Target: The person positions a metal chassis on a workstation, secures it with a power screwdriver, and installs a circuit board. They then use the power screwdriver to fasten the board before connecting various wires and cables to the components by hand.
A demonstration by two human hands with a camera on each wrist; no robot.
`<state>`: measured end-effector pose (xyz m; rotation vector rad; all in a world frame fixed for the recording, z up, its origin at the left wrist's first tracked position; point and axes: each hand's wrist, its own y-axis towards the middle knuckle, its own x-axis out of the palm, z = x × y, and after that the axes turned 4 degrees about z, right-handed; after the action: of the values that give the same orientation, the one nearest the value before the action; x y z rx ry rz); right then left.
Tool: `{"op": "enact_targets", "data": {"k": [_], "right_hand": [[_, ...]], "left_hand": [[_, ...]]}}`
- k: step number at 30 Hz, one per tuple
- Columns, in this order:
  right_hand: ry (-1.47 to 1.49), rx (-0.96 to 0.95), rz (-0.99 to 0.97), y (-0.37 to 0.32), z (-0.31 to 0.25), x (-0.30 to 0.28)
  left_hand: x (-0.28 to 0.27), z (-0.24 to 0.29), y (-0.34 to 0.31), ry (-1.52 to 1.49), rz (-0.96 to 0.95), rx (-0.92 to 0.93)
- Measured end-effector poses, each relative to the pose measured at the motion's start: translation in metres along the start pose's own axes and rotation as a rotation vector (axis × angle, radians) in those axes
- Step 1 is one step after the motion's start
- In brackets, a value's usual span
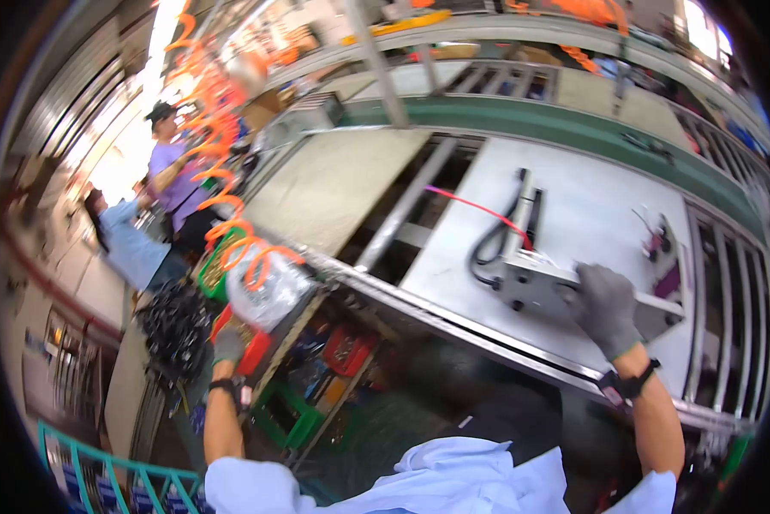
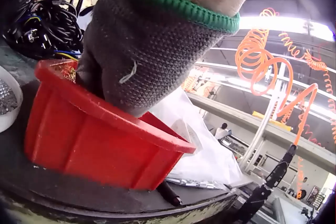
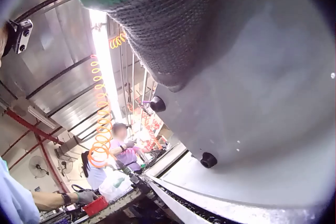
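My gloved left hand (image 2: 142, 56) reaches down into a red plastic bin (image 2: 94, 140); its fingers are hidden below the rim. Small brass-coloured parts (image 2: 68, 71) show at one end of that bin. With my gloved right hand (image 1: 606, 310) I grip the upper edge of a grey metal housing (image 1: 539, 289), which stands on a white board (image 1: 453, 257). Black rubber feet (image 3: 209, 160) stick out from the housing's flat panel. A black cable (image 1: 484, 248) and a red tube (image 1: 471, 202) come off its far side.
Orange coiled air hoses (image 1: 222, 137) hang at the left, one ending in a black tool (image 2: 268, 184). A clear plastic bag (image 1: 269, 291) lies beside the bin, near bundled black cables (image 1: 175, 330). Metal rollers (image 1: 736, 317) flank the board. Two people (image 1: 171, 163) stand beyond.
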<state>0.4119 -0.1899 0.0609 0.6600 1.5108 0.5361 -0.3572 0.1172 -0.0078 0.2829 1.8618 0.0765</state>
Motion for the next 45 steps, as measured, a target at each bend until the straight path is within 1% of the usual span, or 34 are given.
{"op": "enact_targets", "data": {"k": [1,3,4,5,7,8,9,12,14,15,16,17,18,19,20,21,22,23,24,25,26,27,29,30,32,33,34,35,36,39,42,43,44,45], "right_hand": [[-0.010,0.008,0.004,0.000,0.002,0.004],[-0.023,-0.005,0.015,0.004,0.003,0.009],[-0.015,0.024,-0.030,0.003,0.004,0.009],[0.000,0.050,-0.073,0.002,0.004,0.006],[0.007,-0.030,0.047,0.003,0.001,-0.005],[0.013,-0.076,0.108,0.001,0.003,-0.012],[0.023,-0.064,0.123,-0.006,0.005,-0.026],[0.042,-0.029,0.159,-0.038,-0.001,-0.074],[0.025,0.044,0.146,-0.074,0.006,-0.097],[0.019,0.096,0.118,-0.092,0.010,-0.107],[-0.014,0.168,0.051,-0.111,0.017,-0.117],[-0.071,0.237,-0.005,-0.133,0.029,-0.127],[-0.135,0.318,-0.075,-0.155,0.044,-0.136],[-0.208,0.385,-0.156,-0.180,0.063,-0.149],[-0.300,0.521,-0.323,-0.211,0.086,-0.166],[-0.416,0.577,-0.392,-0.245,0.109,-0.188],[-0.603,0.777,-0.515,-0.256,0.113,-0.212],[-0.763,0.848,-0.732,-0.273,0.131,-0.237],[-0.849,0.957,-0.798,-0.295,0.143,-0.256],[-0.790,1.085,-0.871,-0.301,0.142,-0.278],[-0.723,1.216,-0.942,-0.309,0.140,-0.297],[-0.690,1.249,-1.026,-0.329,0.149,-0.306],[-0.610,1.312,-1.191,-0.370,0.166,-0.317],[-0.539,1.403,-1.197,-0.364,0.159,-0.317],[-0.388,1.573,-1.194,-0.328,0.150,-0.309],[-0.349,1.582,-1.138,-0.340,0.160,-0.308],[-0.338,1.498,-1.106,-0.377,0.181,-0.305],[-0.238,1.440,-0.982,-0.416,0.201,-0.300],[-0.144,1.375,-0.858,-0.417,0.199,-0.295],[-0.045,1.662,-0.831,-0.402,0.187,-0.293],[-0.013,1.758,-0.818,-0.399,0.167,-0.293],[0.117,1.838,-0.696,-0.365,0.135,-0.296],[0.252,1.816,-0.573,-0.377,0.121,-0.296],[0.201,1.787,-0.599,-0.378,0.106,-0.294]], "left_hand": [[0.012,-0.007,0.001,0.000,0.047,0.024],[-0.004,0.000,-0.005,-0.102,0.054,-0.008],[0.004,-0.009,-0.002,-0.113,0.067,-0.028],[-0.006,-0.009,-0.004,-0.083,0.086,-0.049],[-0.026,-0.007,-0.009,-0.178,0.240,-0.093],[-0.042,-0.002,-0.009,-0.226,0.317,-0.024],[-0.072,0.020,-0.014,-0.169,0.323,-0.092],[-0.153,0.118,-0.042,-0.447,0.504,0.051],[-0.206,0.223,-0.075,-0.637,0.465,0.199],[-0.232,0.276,-0.088,-0.798,0.311,0.273],[-0.243,0.323,-0.096,-0.899,0.226,0.421],[-0.244,0.368,-0.101,-1.042,0.155,0.568],[-0.233,0.414,-0.104,-1.146,0.144,0.707],[-0.217,0.456,-0.112,-1.138,0.069,0.779],[-0.210,0.500,-0.117,-1.231,0.107,0.949],[-0.219,0.536,-0.125,-1.266,0.012,1.018],[-0.215,0.569,-0.130,-1.258,-0.029,1.073],[-0.216,0.596,-0.134,-1.211,0.009,1.105],[-0.214,0.615,-0.136,-1.186,0.018,1.128],[-0.211,0.632,-0.138,-1.159,0.026,1.151],[-0.208,0.642,-0.141,-1.128,0.032,1.176],[-0.206,0.646,-0.142,-1.107,0.055,1.157],[-0.207,0.646,-0.140,-1.191,0.054,1.153],[-0.205,0.642,-0.138,-1.230,0.049,1.146],[-0.197,0.637,-0.129,-1.277,0.035,1.145],[-0.198,0.632,-0.126,-1.279,0.007,1.141],[-0.199,0.628,-0.123,-1.283,-0.020,1.137],[-0.198,0.627,-0.120,-1.299,-0.007,1.131],[-0.197,0.626,-0.117,-1.309,-0.012,1.121],[-0.196,0.624,-0.109,-1.312,-0.052,1.068],[-0.193,0.622,-0.103,-1.350,-0.167,1.074],[-0.194,0.621,-0.101,-1.334,-0.135,1.120],[-0.196,0.621,-0.101,-1.317,-0.103,1.163],[-0.197,0.621,-0.102,-1.299,-0.073,1.205]]}}
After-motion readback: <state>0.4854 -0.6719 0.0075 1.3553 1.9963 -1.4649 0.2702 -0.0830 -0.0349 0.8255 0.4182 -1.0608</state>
